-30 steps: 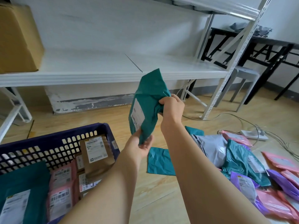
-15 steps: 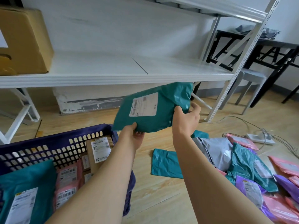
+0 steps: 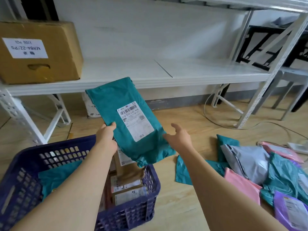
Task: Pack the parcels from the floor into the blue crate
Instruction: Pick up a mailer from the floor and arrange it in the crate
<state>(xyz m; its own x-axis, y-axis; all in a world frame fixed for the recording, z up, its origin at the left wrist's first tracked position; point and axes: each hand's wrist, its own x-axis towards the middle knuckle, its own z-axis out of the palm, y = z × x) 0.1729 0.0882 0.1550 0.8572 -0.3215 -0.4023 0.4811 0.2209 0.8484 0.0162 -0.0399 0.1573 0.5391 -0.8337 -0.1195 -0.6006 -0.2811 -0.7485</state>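
Note:
My left hand [image 3: 106, 137] grips the left edge of a teal parcel [image 3: 113, 104] with a white label, held label-up over the far right corner of the blue crate [image 3: 26, 165]. Beside the parcel's right edge, my right hand [image 3: 179, 138] is open with fingers spread, holding nothing; whether a fingertip touches the parcel I cannot tell. The crate holds a teal parcel [image 3: 58, 177] and several brown parcels [image 3: 128, 189]. To the right on the floor lies a heap of teal, grey, pink and purple parcels [image 3: 273, 177].
A white metal shelf [image 3: 208, 72] runs across the back, with a cardboard box [image 3: 40, 50] at its left end. Cables and a power strip [image 3: 298, 147] lie on the wooden floor at right. A grey stool [image 3: 293, 75] and a black table stand behind the shelf post.
The teal parcel has turned label-up and moved left over the crate. My right hand has let go of it and opened; my left hand still holds it.

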